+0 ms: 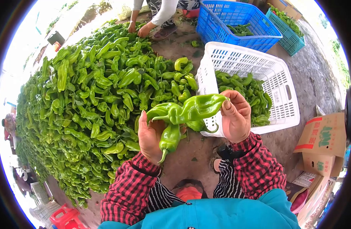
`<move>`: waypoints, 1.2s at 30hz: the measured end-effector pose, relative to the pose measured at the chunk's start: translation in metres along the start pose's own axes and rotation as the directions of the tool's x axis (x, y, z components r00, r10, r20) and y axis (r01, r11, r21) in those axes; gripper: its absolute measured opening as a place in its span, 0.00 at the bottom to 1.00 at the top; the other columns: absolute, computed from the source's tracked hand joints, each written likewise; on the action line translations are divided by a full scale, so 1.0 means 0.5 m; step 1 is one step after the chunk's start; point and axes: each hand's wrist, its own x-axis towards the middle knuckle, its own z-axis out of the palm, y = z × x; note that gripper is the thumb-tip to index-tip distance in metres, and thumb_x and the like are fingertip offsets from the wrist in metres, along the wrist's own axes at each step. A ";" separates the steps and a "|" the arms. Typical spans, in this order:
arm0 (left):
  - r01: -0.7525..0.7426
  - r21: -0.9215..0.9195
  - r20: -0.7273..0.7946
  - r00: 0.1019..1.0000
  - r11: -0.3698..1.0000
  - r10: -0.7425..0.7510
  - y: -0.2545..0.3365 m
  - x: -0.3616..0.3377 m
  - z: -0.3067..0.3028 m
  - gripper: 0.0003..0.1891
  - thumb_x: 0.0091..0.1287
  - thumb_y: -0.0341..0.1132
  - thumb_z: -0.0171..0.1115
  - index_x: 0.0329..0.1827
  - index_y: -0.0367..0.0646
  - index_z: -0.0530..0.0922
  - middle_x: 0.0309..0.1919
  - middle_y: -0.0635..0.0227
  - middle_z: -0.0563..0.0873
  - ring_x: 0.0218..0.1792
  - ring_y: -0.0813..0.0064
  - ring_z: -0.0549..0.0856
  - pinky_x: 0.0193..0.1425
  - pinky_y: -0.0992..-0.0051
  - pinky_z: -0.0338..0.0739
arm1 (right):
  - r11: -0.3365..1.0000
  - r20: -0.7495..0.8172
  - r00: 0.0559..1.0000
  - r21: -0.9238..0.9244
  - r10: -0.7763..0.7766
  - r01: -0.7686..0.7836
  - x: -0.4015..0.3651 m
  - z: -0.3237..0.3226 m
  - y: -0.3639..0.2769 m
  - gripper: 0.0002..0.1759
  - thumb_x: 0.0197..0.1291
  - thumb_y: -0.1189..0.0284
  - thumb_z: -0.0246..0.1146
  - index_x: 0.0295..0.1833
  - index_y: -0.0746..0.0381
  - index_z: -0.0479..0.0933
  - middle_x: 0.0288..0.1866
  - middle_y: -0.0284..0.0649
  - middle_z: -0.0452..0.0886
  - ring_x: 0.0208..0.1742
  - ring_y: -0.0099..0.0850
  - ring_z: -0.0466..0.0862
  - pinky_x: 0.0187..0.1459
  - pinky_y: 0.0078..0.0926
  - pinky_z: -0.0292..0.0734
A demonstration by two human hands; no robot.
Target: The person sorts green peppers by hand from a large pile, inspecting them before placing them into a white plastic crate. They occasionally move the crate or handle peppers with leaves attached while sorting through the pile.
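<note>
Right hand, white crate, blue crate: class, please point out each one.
Right hand [237, 120], head view: middle of the hand.
White crate [208, 70], head view: wall on picture left.
Blue crate [244, 42], head view: near wall.

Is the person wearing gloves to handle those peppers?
No, the left hand and right hand both show bare fingers and palms around the green peppers.

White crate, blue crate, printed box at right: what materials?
White crate: likely moulded plastic, smooth with slight sheen; slotted, one-piece-looking walls.
Blue crate: probably plastic too, semi-gloss; lattice sides.
Printed box: cardboard by its look, matte brown; folded flaps.
</note>
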 end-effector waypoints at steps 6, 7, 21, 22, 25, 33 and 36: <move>0.001 0.040 -0.019 1.000 0.999 0.000 -0.009 0.002 0.008 0.29 0.65 0.57 0.38 0.54 0.39 0.68 0.45 0.55 0.77 0.37 0.59 0.79 0.41 0.60 0.76 | 0.994 0.054 0.996 0.085 -0.075 0.070 0.009 -0.017 0.001 0.12 0.57 0.73 0.61 0.45 0.67 0.73 0.34 0.37 0.79 0.33 0.24 0.78 0.32 0.20 0.74; -0.003 0.049 -0.014 1.000 0.999 0.003 -0.010 0.001 0.007 0.29 0.66 0.56 0.39 0.55 0.39 0.68 0.45 0.55 0.77 0.37 0.59 0.79 0.41 0.61 0.76 | 0.989 0.110 0.989 0.115 -0.103 0.090 0.011 -0.025 0.005 0.12 0.58 0.75 0.60 0.47 0.66 0.72 0.40 0.39 0.78 0.36 0.27 0.79 0.33 0.24 0.77; 0.055 0.030 0.015 0.998 0.998 -0.055 0.002 0.005 -0.005 0.30 0.67 0.58 0.38 0.55 0.41 0.68 0.47 0.57 0.77 0.45 0.58 0.78 0.48 0.59 0.75 | 0.962 0.063 0.998 0.274 -0.021 0.003 0.022 -0.036 0.015 0.09 0.63 0.74 0.52 0.49 0.63 0.68 0.39 0.43 0.80 0.35 0.33 0.83 0.39 0.31 0.80; 0.051 0.029 0.010 0.999 0.998 -0.052 0.002 0.006 -0.008 0.30 0.67 0.58 0.38 0.55 0.41 0.68 0.47 0.57 0.77 0.45 0.58 0.78 0.48 0.59 0.75 | 0.948 0.031 1.000 0.319 0.000 -0.009 0.027 -0.042 0.014 0.10 0.64 0.73 0.52 0.49 0.63 0.69 0.40 0.42 0.80 0.35 0.33 0.83 0.39 0.31 0.80; 0.050 -0.002 0.063 0.997 0.999 -0.050 0.001 0.011 -0.011 0.30 0.67 0.59 0.37 0.57 0.40 0.67 0.51 0.59 0.76 0.50 0.61 0.76 0.54 0.63 0.71 | 0.918 -0.008 1.000 0.397 0.006 -0.003 0.040 -0.057 0.018 0.11 0.64 0.72 0.51 0.50 0.62 0.69 0.37 0.40 0.80 0.32 0.30 0.81 0.36 0.30 0.79; 0.151 -0.197 0.180 0.977 0.969 -0.116 0.009 0.022 -0.027 0.28 0.66 0.58 0.39 0.56 0.43 0.69 0.52 0.61 0.75 0.51 0.50 0.74 0.55 0.54 0.70 | 0.885 -0.070 0.981 0.447 0.179 -0.129 0.051 -0.058 0.026 0.13 0.64 0.68 0.53 0.51 0.62 0.71 0.31 0.34 0.77 0.27 0.24 0.75 0.32 0.24 0.72; 0.192 -0.244 0.241 0.961 0.951 -0.133 0.013 0.023 -0.039 0.26 0.66 0.56 0.41 0.54 0.46 0.70 0.50 0.65 0.76 0.48 0.42 0.74 0.47 0.48 0.73 | 0.889 -0.085 0.974 0.431 0.211 -0.155 0.051 -0.066 0.035 0.12 0.63 0.67 0.54 0.48 0.61 0.72 0.29 0.33 0.77 0.25 0.23 0.75 0.29 0.24 0.73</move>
